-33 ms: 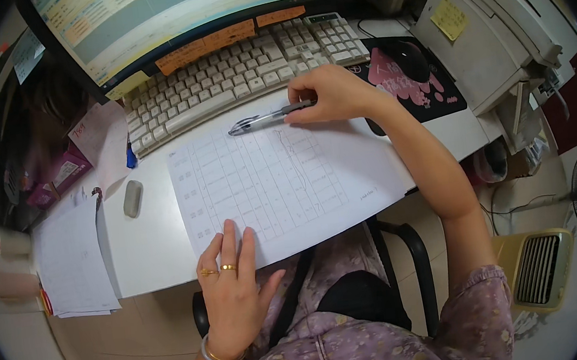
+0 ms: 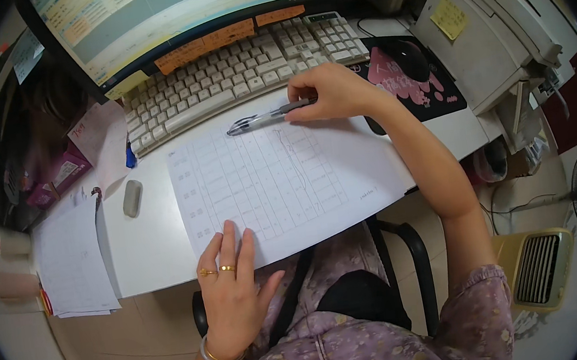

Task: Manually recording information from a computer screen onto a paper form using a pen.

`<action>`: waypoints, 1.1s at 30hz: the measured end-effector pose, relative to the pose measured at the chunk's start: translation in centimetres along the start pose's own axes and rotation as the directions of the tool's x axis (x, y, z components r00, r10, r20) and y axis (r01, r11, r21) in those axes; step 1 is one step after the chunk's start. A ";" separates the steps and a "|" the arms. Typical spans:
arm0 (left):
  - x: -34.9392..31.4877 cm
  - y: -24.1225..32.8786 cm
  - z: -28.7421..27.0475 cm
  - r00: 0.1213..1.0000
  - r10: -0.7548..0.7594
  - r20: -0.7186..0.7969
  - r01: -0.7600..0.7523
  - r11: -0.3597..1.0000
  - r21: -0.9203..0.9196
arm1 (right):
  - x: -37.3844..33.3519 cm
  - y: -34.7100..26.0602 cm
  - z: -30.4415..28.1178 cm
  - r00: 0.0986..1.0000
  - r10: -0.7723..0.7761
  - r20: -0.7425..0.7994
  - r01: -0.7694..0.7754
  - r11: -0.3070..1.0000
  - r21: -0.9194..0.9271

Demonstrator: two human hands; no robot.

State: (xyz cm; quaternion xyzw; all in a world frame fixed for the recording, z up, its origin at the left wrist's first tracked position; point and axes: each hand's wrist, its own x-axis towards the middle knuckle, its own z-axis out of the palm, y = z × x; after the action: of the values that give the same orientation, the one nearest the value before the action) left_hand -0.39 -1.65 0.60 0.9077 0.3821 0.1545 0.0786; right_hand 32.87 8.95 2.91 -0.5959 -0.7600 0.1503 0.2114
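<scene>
A printed sheet of paper [image 2: 281, 181] with a table grid and some handwriting lies on the white desk. Near its top edge my right hand [image 2: 330, 92] pinches a clear pen [image 2: 264, 119] with a dark end, its tip pointing left over the grid. The pen lies almost level, just below the keyboard. My left hand [image 2: 231, 286], wearing rings and bangles, rests its spread fingertips on the sheet's lower left edge. To the left of the paper lies a worn grey eraser [image 2: 133, 199].
Beyond the sheet stand a beige keyboard [image 2: 220, 81] and a monitor [image 2: 192, 20]. A black mouse [image 2: 409, 61] sits on a dark mouse pad [image 2: 446, 94], beside a printer-like machine [image 2: 477, 23]. Stacked papers [image 2: 73, 258] lie at the desk's left end.
The pen tip has shifted very slightly to the left. Otherwise both hands and the sheet stay where they were.
</scene>
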 end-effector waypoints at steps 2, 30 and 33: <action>-0.1 -0.1 0.0 1.000 0.006 0.004 -0.006 0.999 -0.038 | -0.1 0.6 -0.1 1.000 -0.013 -0.006 0.013 0.999 0.031; -0.5 -0.3 -0.9 0.999 0.031 -0.011 -0.031 1.000 -0.003 | 0.3 1.2 -0.2 0.998 0.014 -0.064 -0.012 0.999 0.036; -0.5 -0.4 -0.8 0.999 0.035 -0.019 -0.035 0.999 0.000 | 0.3 1.2 -0.3 0.995 -0.019 -0.103 0.024 0.998 0.053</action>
State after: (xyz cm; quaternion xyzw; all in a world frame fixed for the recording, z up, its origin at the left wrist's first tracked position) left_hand -1.24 -1.73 1.19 0.9128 0.3668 0.1645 0.0725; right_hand 34.00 9.51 2.62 -0.5887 -0.7501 0.1380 0.2678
